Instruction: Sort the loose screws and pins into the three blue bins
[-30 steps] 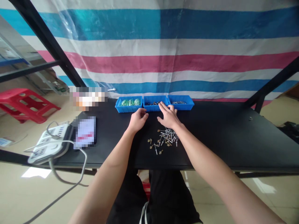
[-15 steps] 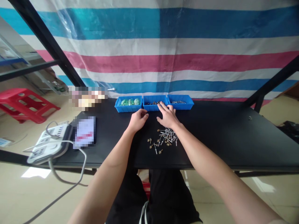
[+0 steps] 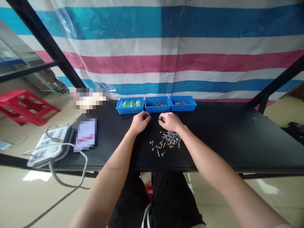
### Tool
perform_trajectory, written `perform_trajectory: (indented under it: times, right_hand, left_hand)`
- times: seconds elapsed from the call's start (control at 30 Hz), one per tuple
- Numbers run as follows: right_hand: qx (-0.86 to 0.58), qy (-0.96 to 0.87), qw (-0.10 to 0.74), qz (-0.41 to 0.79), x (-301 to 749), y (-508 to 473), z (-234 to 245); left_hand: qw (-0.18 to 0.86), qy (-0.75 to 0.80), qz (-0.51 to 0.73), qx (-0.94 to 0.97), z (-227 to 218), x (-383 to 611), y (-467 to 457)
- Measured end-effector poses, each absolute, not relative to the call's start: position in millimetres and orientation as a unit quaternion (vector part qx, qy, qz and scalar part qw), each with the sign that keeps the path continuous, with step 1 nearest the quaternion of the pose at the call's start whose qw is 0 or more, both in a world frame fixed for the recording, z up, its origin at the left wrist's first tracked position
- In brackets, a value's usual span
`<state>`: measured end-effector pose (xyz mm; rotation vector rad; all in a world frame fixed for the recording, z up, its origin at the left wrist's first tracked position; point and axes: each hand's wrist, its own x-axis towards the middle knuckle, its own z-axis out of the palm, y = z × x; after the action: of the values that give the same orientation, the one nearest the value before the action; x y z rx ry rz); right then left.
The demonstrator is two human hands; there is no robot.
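Note:
My left hand (image 3: 140,123) rests on the black table in front of the bins, fingers loosely curled, thumb apart from the forefinger, nothing visible between them. To its right, my right hand (image 3: 171,121) is closed, fingers curled toward the thumb; whatever lies inside is hidden. Beneath and beside the right wrist is a loose pile of silver blind rivets (image 3: 169,136) mixed with brass-coloured bolts (image 3: 162,154). Behind the hands stand three blue bins: the left bin (image 3: 129,110) has green-and-clear packets, the middle bin (image 3: 157,109) brass-coloured bolts, the right bin (image 3: 184,108) silver rivets.
A white power strip (image 3: 51,145) with grey cables lies at the table's left end, beside a blurred flat device (image 3: 85,134). One small metal piece (image 3: 254,119) sits far right. A striped sheet (image 3: 152,47) hangs behind; a red stool (image 3: 26,106) stands left.
My right hand has drawn back from the middle bin toward me, its outstretched fingers now curled in. My left hand has stayed in place.

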<state>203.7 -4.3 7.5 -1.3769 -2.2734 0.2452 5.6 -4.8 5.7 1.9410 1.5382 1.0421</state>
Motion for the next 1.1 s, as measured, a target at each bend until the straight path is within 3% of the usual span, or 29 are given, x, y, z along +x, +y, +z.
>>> perform_trajectory:
  times: [0.1, 0.53, 0.9, 1.1]
  right_hand:
    - [-0.525, -0.820, 0.196, 0.111, 205.9, -4.1, 8.8]
    - [-0.512, -0.818, 0.171, 0.198, 221.7, 4.3, 10.8]
    - [-0.574, -0.797, -0.004, 0.185, 233.7, -4.1, 32.1]
    - [-0.574, -0.802, -0.031, 0.162, 226.6, -6.7, 33.2]
  left_hand:
    - [0.222, 0.560, 0.371, 0.707, 5.5, 5.6, -4.5]
    - [0.219, 0.562, 0.347, 0.718, 5.0, 4.2, -3.8]
    - [0.214, 0.564, 0.329, 0.727, 7.2, 5.1, -5.3]
    - [0.215, 0.568, 0.318, 0.728, 6.8, 4.5, -5.6]
